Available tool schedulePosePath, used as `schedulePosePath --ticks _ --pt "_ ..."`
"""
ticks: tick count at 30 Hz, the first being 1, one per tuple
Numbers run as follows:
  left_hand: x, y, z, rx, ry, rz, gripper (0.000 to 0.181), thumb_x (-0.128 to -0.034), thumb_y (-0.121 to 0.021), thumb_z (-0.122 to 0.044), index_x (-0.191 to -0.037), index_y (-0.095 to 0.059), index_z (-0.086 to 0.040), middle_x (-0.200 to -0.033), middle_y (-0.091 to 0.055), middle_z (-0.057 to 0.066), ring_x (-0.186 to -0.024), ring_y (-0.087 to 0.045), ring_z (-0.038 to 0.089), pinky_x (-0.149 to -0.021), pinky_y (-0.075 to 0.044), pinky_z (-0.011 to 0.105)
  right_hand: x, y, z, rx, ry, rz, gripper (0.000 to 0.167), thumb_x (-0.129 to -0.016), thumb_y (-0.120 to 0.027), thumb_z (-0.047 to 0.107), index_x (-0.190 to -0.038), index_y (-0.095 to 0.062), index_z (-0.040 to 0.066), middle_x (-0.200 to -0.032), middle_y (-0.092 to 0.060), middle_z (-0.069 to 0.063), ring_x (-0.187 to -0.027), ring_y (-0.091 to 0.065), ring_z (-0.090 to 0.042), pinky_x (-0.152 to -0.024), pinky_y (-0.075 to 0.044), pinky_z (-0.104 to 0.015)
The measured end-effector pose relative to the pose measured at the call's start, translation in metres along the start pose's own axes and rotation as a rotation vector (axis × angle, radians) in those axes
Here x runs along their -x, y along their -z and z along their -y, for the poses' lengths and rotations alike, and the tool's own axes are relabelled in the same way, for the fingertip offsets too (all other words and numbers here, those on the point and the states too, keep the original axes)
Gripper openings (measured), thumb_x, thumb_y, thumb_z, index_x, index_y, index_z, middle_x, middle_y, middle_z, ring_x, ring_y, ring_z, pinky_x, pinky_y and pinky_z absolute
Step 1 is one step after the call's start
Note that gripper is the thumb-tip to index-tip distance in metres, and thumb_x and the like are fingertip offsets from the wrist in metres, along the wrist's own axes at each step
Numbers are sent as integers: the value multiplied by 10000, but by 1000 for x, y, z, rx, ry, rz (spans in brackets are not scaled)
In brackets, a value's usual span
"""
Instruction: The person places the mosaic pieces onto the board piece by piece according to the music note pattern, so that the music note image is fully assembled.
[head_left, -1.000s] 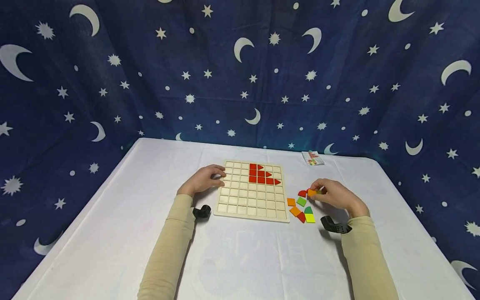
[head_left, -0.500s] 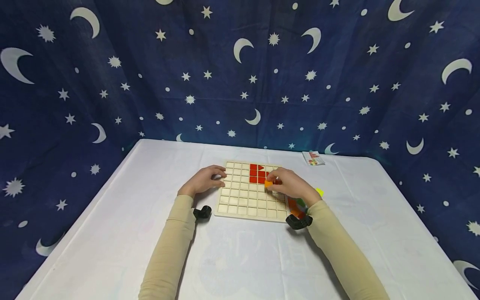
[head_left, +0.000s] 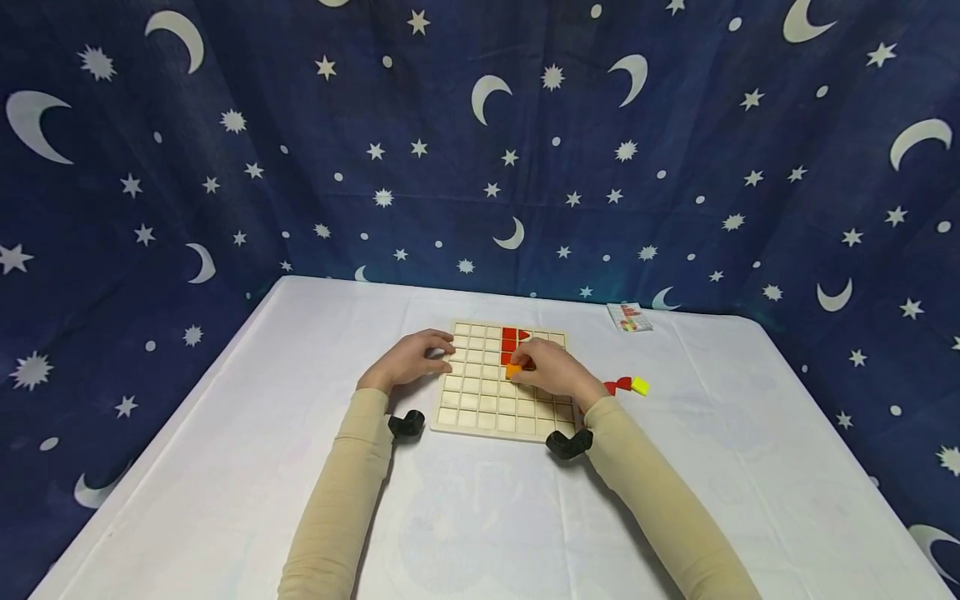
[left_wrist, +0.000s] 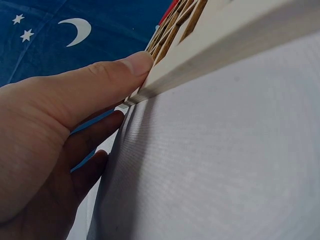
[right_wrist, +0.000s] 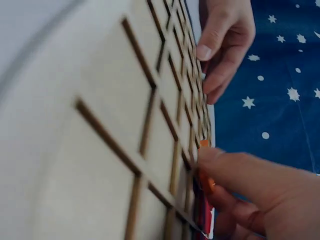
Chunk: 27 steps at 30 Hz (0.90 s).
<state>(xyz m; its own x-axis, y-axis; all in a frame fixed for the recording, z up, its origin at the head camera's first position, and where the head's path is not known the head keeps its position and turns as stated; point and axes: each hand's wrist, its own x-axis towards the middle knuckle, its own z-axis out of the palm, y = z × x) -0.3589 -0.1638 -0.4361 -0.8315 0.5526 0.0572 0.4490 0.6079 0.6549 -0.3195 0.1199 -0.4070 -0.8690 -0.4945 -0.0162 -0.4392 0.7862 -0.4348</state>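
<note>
My left hand point(head_left: 405, 360) touches the left edge of a pale wooden grid board point(head_left: 487, 408). In the left wrist view its thumb point(left_wrist: 100, 82) lies against the board's rim, with the fingers loosely bent beside the edge. My right hand point(head_left: 558, 368) is over the board, pinching an orange square tile point(head_left: 513, 372) between thumb and fingers. That tile is just below the red tiles point(head_left: 510, 334) set in the upper grid. The hand covers some of those red tiles. In the right wrist view, the orange tile point(right_wrist: 204, 143) shows partly behind the thumb, close to the grid.
Right of the board lie loose tiles, among them a red piece point(head_left: 623, 383) and a yellow one point(head_left: 640, 386); the right forearm hides others. A small printed card point(head_left: 630, 317) lies at the back right of the white-covered table point(head_left: 480, 517). A starry curtain point(head_left: 420, 100) hangs behind.
My right hand has carried the orange tile from the loose pile leftward over the board, to just under the red rows. The left hand has stayed at the board's edge.
</note>
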Motion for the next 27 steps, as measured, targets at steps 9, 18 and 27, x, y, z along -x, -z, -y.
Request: schedulePosePath --ticks 9,18,27 --pt "-2 -2 2 0 11 -7 374 -882 -741 -199 -1211 -673 -33 -1411 -519 125 -1351 -425 309 -1146 -321 434 -3 -4 3 -10 28 -21 175 -894 -726 148 -1037 -701 49 -983 -677 -43 -896 -619 -187 -860 -535 -353" --pt "-2 -2 3 -1 -1 -5 375 -883 -741 -198 -1211 -673 -30 -1409 -520 125 -1347 -428 309 -1139 -332 439 -4 -8 3 -15 25 -46 168 -884 -737 143 -1026 -714 57 -959 -685 -22 -872 -620 -164 -841 -538 -337" --pt "-3 -2 3 -8 6 -2 381 -880 -744 -208 -1210 -674 -32 -1409 -520 128 -1348 -427 312 -1141 -327 443 19 13 -10 -44 -85 -77 240 -927 -688 190 -1114 -714 40 -1042 -684 -57 -933 -600 -225 -860 -531 -404"
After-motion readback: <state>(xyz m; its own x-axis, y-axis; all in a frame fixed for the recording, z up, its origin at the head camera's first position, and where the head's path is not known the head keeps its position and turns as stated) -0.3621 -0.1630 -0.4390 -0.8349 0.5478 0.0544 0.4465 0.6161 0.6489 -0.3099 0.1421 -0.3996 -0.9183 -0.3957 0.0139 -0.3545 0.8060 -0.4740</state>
